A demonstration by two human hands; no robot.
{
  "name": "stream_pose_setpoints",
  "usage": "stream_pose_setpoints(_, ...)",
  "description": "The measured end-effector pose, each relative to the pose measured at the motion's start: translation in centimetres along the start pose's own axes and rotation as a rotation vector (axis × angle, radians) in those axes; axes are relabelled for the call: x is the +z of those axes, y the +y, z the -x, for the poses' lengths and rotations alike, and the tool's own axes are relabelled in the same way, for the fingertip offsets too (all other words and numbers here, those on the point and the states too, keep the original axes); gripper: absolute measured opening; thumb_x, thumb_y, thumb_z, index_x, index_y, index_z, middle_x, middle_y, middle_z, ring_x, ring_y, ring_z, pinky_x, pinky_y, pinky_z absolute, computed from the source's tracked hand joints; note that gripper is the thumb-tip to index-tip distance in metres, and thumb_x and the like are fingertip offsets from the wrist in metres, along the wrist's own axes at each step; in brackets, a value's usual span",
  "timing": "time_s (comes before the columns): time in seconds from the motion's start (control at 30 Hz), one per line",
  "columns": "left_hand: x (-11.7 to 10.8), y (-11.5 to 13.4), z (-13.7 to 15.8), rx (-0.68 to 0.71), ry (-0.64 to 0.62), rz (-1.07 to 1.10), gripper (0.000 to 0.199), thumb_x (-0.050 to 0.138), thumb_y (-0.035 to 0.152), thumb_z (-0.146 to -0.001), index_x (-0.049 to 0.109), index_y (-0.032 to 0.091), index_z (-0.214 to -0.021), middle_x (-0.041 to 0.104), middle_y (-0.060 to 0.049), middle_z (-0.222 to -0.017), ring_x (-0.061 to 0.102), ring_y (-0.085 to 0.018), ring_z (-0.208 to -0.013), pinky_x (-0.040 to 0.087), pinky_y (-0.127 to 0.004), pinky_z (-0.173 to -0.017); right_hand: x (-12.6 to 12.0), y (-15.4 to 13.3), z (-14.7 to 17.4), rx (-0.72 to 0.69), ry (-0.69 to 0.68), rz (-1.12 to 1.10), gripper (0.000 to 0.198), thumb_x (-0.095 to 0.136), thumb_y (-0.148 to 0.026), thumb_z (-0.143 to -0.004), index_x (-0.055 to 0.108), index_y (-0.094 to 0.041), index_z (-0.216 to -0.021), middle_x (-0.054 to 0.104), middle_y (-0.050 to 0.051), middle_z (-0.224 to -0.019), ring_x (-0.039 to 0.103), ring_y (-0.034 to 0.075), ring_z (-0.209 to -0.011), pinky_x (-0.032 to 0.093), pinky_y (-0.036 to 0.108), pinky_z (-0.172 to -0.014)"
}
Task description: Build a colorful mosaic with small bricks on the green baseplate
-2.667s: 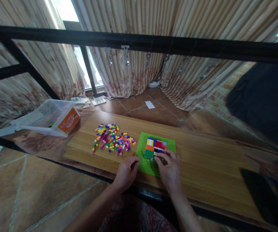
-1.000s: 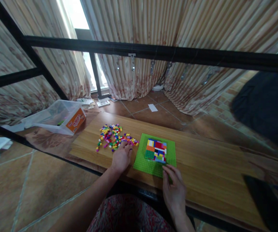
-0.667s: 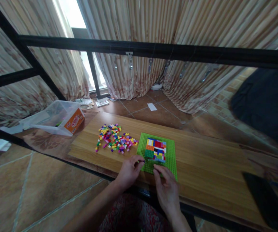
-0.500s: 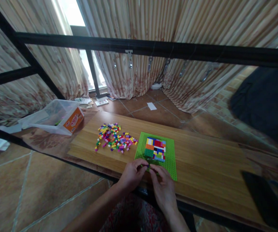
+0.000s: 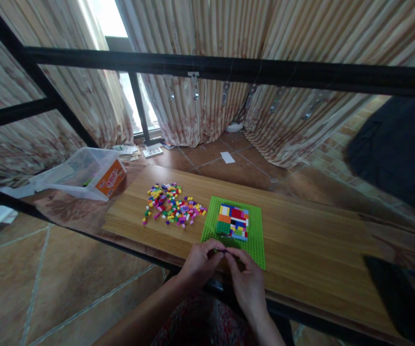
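Observation:
A green baseplate [image 5: 257, 250] lies on a wooden board [image 5: 319, 240], with a patch of mixed-colour bricks [image 5: 233, 222] pressed onto its middle. My left hand [image 5: 200, 263] and my right hand [image 5: 246, 283] meet fingertip to fingertip over the plate's near edge. They pinch a small dark brick [image 5: 223, 251] between them, and most of it is hidden by the fingers. A pile of several loose coloured bricks [image 5: 173, 206] lies on the board to the left of the plate, well beyond my left hand.
A clear plastic box with an orange label [image 5: 84, 175] stands at the far left. A black frame bar [image 5: 229, 72] crosses overhead, with curtains behind it. A dark bulky shape [image 5: 398, 149] fills the right, and a black object [image 5: 402, 298] sits at the lower right.
My left hand reached into the loose pile, then drew back to the plate's near edge. My right hand left the brick patch and came to meet it; the fingertips have closed together.

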State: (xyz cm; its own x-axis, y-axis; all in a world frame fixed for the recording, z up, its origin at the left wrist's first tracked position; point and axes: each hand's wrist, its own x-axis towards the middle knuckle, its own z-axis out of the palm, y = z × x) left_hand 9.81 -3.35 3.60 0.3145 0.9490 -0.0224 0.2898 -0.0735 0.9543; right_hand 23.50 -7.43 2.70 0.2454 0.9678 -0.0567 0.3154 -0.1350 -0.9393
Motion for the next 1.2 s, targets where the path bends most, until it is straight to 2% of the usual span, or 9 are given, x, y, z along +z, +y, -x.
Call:
stream_pose_setpoints(0.23,-0.5,-1.0,-0.3,0.067,0.036,-0.127,0.014,0.053,0.017,-0.083,0.065,0.019,-0.09,0.068,-0.001,-0.085,0.061,-0.013,-0.077,0.047,-0.023,-0.073,-0.3,0.4,-0.2,-0.049,0.04,0.02,0.022,0.057,-0.04,-0.086,0.071,-0.023,-0.09,0.07,0.004,-0.096,0.062,0.021,-0.093,0.044,0.036,-0.088)
stream_pose_setpoints(0.37,-1.2,-1.8,-0.8,0.124,0.096,-0.257,0.016,0.053,0.015,-0.083,0.063,0.019,-0.094,0.067,-0.004,-0.093,0.062,-0.015,-0.084,0.048,-0.026,-0.078,-1.1,0.9,-1.0,-0.136,0.128,0.072,0.023,0.057,-0.039,-0.086,0.071,-0.022,-0.089,0.069,0.005,-0.094,0.061,0.02,-0.092,0.045,0.036,-0.087)
stream_pose_setpoints(0.53,-1.3,-2.5,-0.8,0.195,0.078,-0.347,0.017,0.05,0.017,-0.086,0.061,0.02,-0.099,0.066,-0.005,-0.099,0.062,-0.016,-0.091,0.05,-0.028,-0.081,-1.7,1.0,-2.7,-0.263,0.244,0.173,0.022,0.059,-0.04,-0.085,0.072,-0.022,-0.086,0.066,0.006,-0.093,0.06,0.02,-0.089,0.047,0.037,-0.085)
stream_pose_setpoints(0.87,-1.3,-2.7,-0.8,0.247,0.066,-0.403,0.016,0.048,0.019,-0.089,0.06,0.021,-0.099,0.065,-0.005,-0.096,0.062,-0.015,-0.088,0.051,-0.027,-0.079,-0.9,1.0,-5.2,-0.409,0.266,0.355,0.021,0.06,-0.038,-0.085,0.075,-0.023,-0.084,0.061,0.007,-0.1,0.055,0.022,-0.095,0.044,0.039,-0.086)
stream_pose_setpoints(1.2,-1.3,-2.6,-0.7,0.242,0.06,-0.371,0.016,0.047,0.019,-0.089,0.06,0.021,-0.099,0.065,-0.005,-0.096,0.062,-0.015,-0.089,0.051,-0.027,-0.08,-0.4,1.5,-5.3,-0.5,0.324,0.46,0.019,0.059,-0.034,-0.087,0.074,-0.023,-0.082,0.062,0.006,-0.095,0.054,0.02,-0.091,0.044,0.036,-0.082)
